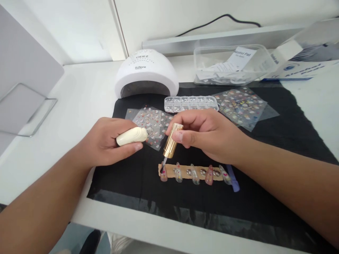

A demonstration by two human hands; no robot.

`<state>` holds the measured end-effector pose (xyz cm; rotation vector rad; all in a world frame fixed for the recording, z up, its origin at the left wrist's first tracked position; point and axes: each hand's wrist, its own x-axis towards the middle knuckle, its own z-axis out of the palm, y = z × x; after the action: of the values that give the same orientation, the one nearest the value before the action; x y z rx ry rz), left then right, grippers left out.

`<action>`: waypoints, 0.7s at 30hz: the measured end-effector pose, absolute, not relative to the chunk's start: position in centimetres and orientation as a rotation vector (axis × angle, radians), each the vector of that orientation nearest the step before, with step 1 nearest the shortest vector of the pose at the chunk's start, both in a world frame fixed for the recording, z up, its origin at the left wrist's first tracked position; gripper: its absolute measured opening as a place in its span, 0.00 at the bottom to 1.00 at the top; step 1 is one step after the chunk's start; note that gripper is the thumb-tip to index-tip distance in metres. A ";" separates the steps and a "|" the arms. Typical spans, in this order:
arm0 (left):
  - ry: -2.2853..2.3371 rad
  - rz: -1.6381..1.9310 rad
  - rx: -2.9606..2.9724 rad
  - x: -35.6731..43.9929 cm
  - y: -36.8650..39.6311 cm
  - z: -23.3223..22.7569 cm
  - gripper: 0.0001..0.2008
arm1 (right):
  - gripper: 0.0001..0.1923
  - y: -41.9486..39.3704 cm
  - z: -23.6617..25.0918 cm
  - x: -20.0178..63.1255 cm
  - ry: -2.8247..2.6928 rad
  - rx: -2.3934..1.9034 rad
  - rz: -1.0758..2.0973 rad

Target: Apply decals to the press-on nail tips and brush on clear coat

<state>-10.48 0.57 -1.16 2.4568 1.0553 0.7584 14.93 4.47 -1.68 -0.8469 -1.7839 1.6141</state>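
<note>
My left hand [106, 144] grips a small cream bottle [131, 136], tipped on its side with the neck pointing right. Between the fingers of my right hand [209, 135] is a gold cap with a brush [172, 141]; the brush tip touches the leftmost of several decorated false nails [194, 174] stuck in a row on a tan strip [186, 173]. The strip lies on a black mat [265, 190]. A purple tool [233, 180] lies at the strip's right end, partly under my right wrist.
A white nail lamp [146, 74] stands at the mat's back left. Sticker sheets [242, 104] and a clear gem box [190, 103] lie behind my hands. A clear tub of pads [230, 65] and a box [302, 56] are at back right. The table edge runs close in front.
</note>
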 end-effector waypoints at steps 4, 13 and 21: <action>1.068 0.759 2.456 -10.6 0.6 -1.3 0.03 | 0.14 5.0 -2.0 15.1 -1.760 -0.847 1.538; 1.056 0.778 2.466 -10.6 0.6 -1.4 0.03 | 0.18 4.7 -1.8 14.9 -1.728 -0.811 1.611; 1.060 0.769 2.476 -10.7 0.6 -1.4 0.04 | 0.18 5.2 -1.8 15.1 -1.687 -0.803 1.582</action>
<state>-10.67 0.61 -1.40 2.4765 1.0597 0.7685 15.06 5.23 -1.75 -0.8025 -1.6868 1.5818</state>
